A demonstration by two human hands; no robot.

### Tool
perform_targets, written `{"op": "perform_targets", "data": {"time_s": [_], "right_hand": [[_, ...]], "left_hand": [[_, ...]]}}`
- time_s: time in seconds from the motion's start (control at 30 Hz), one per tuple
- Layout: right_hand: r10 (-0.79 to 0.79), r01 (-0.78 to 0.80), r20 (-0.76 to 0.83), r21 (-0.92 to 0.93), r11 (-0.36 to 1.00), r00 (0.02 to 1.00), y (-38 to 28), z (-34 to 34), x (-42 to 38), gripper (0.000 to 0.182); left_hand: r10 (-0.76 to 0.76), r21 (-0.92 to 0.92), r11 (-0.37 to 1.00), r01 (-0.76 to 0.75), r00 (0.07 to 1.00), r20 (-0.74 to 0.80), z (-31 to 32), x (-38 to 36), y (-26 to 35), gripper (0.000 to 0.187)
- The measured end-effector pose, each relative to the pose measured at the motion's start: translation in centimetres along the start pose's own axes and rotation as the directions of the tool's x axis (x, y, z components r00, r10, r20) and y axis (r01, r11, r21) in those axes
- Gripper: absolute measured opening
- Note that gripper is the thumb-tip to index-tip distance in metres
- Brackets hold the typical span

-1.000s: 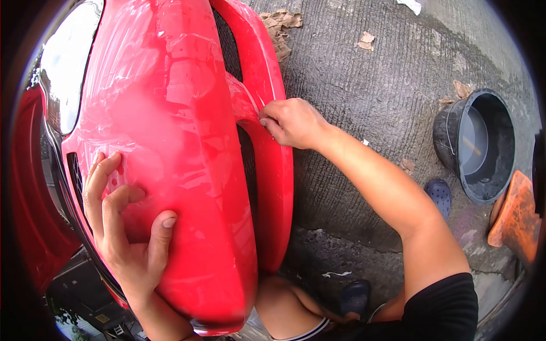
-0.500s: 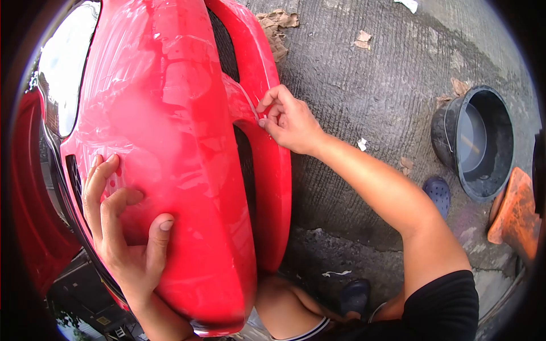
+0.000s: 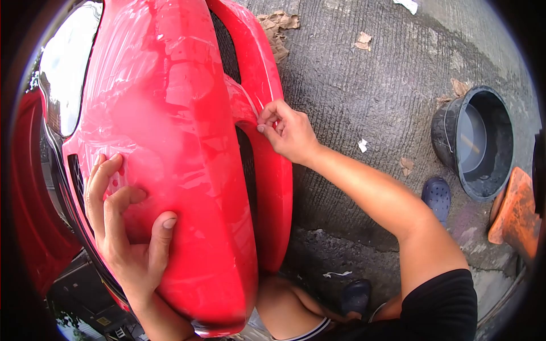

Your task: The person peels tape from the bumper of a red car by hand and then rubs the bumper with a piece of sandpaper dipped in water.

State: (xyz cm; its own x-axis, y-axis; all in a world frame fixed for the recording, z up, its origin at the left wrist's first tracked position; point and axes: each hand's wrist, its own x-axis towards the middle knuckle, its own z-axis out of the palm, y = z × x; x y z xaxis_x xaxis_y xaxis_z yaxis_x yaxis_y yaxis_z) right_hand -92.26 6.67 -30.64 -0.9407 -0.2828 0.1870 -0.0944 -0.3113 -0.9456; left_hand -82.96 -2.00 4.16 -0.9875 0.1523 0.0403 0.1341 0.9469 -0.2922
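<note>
A glossy red car bumper (image 3: 199,221), wet-looking and streaked, fills the left half of the head view. My left hand (image 3: 122,233) rests on it with fingers bent and spread apart, near a small dark grille (image 3: 75,176); nothing shows in its grasp. At the lower lip (image 3: 273,193) of the bumper, my right hand (image 3: 288,132) is closed in a pinch, thumb against fingertips. Whatever sits in that pinch is too small to make out. Thin pale lines run along the red surface just above these fingers. Dark mesh (image 3: 247,165) shows in the opening beside them.
On the rough concrete (image 3: 352,85) stands a black bucket (image 3: 443,128) with greyish water inside. An orange object (image 3: 515,210) lies near it. Brown paper scraps (image 3: 278,28) and white bits (image 3: 362,145) are scattered about. A blue clog (image 3: 437,196) is close to the bucket.
My right hand has shifted slightly down along the bumper lip, its fingers drawn closer together. My left hand stays in nearly the same place on the bumper.
</note>
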Motion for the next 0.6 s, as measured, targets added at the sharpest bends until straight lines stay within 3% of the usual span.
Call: {"op": "perform_targets", "data": {"time_s": [0.13, 0.23, 0.33, 0.43, 0.6], "right_hand": [[-0.111, 0.112, 0.035, -0.032, 0.993, 0.993, 0.5, -0.4, 0.5, 0.025], [-0.088, 0.088, 0.0, -0.037, 0.995, 0.996, -0.1, -0.6, 0.3, 0.032], [-0.21, 0.207, -0.095, -0.036, 0.978, 0.973, 0.8, 0.3, 0.7, 0.038], [-0.204, 0.2, -0.071, -0.059, 0.978, 0.976, 0.6, 0.7, 0.3, 0.038], [-0.212, 0.208, -0.169, -0.044, 0.977, 0.962, 0.6, 1.9, -0.2, 0.033]], "left_hand": [[0.0, 0.006, 1.0, 0.0, 1.0, -0.004, 0.0, 0.0, 0.1, 0.051], [0.012, 0.011, 1.0, -0.011, 1.0, -0.009, 0.0, 0.0, 0.0, 0.052], [0.027, 0.007, 1.0, -0.027, 1.0, -0.011, 0.1, -0.1, 0.0, 0.05], [0.018, -0.007, 1.0, -0.018, 1.0, -0.013, 0.1, -0.1, -0.1, 0.051], [0.013, -0.014, 1.0, -0.013, 1.0, -0.011, 0.1, -0.2, -0.2, 0.052]]}}
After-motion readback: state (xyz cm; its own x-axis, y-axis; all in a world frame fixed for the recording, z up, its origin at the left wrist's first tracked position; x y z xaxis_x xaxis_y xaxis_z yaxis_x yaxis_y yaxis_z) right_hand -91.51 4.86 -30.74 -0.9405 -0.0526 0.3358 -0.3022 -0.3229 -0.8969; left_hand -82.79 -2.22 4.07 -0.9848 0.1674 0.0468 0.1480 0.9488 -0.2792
